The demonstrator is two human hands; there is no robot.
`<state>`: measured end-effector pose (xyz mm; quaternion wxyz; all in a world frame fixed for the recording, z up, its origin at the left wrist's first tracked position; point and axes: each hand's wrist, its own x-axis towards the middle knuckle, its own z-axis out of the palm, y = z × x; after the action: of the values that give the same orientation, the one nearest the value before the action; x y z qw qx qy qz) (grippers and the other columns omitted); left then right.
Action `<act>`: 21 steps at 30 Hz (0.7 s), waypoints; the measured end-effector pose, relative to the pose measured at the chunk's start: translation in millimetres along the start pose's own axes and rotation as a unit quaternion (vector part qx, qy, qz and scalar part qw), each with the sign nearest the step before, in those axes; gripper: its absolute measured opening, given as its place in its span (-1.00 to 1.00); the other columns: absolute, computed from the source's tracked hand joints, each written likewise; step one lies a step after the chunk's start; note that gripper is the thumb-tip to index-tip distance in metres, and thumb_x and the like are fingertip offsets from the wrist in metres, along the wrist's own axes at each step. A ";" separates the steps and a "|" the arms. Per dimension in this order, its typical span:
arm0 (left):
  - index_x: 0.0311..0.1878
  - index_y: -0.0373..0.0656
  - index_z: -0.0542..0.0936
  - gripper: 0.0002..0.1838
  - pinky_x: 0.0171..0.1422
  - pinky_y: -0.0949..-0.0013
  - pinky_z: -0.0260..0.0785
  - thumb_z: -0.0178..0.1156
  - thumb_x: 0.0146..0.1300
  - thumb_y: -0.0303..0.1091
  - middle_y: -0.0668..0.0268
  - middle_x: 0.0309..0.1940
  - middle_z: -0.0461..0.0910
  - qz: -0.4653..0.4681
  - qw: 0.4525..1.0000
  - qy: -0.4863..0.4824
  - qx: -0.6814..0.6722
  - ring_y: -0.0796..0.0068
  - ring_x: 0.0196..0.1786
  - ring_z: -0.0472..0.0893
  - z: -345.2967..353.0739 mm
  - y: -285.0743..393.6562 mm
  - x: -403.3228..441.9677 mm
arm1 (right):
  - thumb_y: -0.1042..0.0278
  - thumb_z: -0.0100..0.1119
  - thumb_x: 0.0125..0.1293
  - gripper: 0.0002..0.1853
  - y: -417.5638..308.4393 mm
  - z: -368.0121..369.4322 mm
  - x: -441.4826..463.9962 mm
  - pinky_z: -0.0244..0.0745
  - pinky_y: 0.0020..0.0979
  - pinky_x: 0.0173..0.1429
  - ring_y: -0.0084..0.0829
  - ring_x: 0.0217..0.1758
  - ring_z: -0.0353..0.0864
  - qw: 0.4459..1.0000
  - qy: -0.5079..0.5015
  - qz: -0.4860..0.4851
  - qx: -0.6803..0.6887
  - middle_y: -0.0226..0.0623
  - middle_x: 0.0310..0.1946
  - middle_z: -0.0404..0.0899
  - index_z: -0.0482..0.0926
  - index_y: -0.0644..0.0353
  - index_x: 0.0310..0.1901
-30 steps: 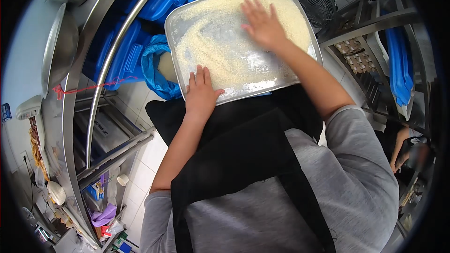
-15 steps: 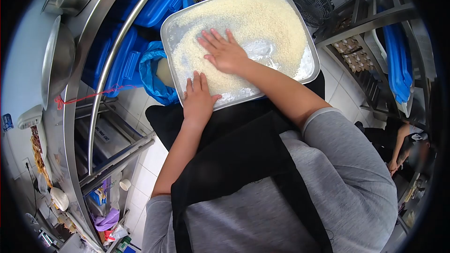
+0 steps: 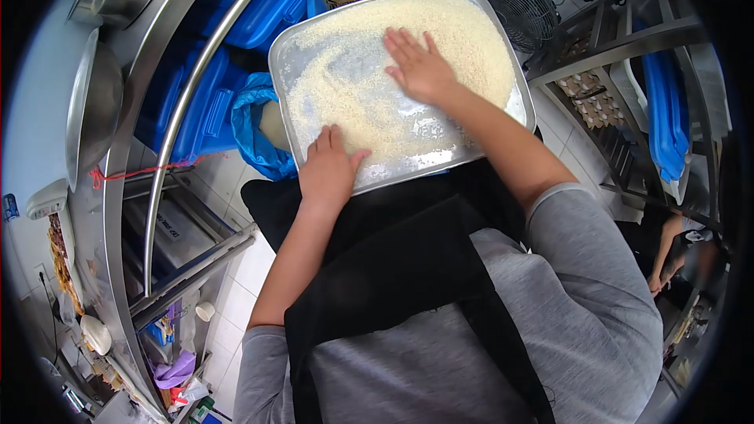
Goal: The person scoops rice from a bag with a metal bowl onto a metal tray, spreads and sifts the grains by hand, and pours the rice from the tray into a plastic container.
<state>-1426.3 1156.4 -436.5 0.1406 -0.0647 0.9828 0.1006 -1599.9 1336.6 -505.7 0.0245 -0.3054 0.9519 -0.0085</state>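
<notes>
A large metal tray (image 3: 276, 71) rests at my lap, with pale uncooked rice grains (image 3: 345, 106) spread unevenly over it. Bare metal shows through at the middle left and along the near side. My right hand (image 3: 422, 68) lies flat on the grains right of the tray's middle, its fingers spread and pointing away from me. At the near left corner, my left hand (image 3: 327, 169) is on the tray's rim with its fingers stretched over the grains. Neither hand holds anything.
Left of the tray sits an open blue plastic bag (image 3: 255, 126) with something pale inside. Blue lidded bins (image 3: 255, 4) stand behind it. A black fan (image 3: 506, 4) is at the far right, beside a metal rack with egg trays (image 3: 589, 98). Another person's arm (image 3: 666, 251) shows at right.
My right hand has swept right and slightly away across the tray, and the grains have shifted, baring more metal in the middle. My left hand has barely moved.
</notes>
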 end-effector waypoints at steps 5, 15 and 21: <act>0.32 -0.31 0.36 -0.43 0.35 0.14 0.32 0.04 0.41 -0.09 0.01 0.30 0.40 0.131 0.982 0.130 0.046 0.02 0.28 0.44 0.3 -7.9 56.0 | -0.03 -0.38 0.52 -0.35 -53.8 11.4 1.2 -0.31 -0.03 0.61 -0.29 0.63 -0.16 0.994 0.030 -0.056 0.093 -0.25 0.57 -0.09 0.00 0.16 0.51; 0.51 -0.23 0.07 -0.30 0.60 0.07 -0.11 -0.03 0.42 -0.11 0.12 0.54 0.00 0.149 0.983 0.103 -0.014 0.08 0.57 0.00 -0.3 -4.2 197.2 | 0.07 -0.11 0.43 -0.32 -41.1 0.3 -41.7 -0.23 -0.02 0.60 -0.26 0.60 -0.05 0.977 0.034 -0.125 0.172 -0.18 0.51 0.06 0.07 0.25 0.47; 0.47 -0.22 0.17 -0.34 0.60 0.03 -0.12 -0.06 0.44 -0.03 0.12 0.50 0.13 0.247 0.969 0.004 -0.017 0.15 0.55 0.09 -2.0 10.3 151.0 | 0.10 -0.15 0.46 -0.37 23.9 -6.3 20.8 -0.18 -0.08 0.61 -0.29 0.60 -0.04 0.982 0.111 -0.078 0.133 -0.25 0.53 0.05 0.09 0.17 0.48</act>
<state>-1572.2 1151.0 -476.5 0.1059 0.1775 0.9671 0.1486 -1631.0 1343.9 -501.0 -0.0417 -0.3699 0.9123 -0.1705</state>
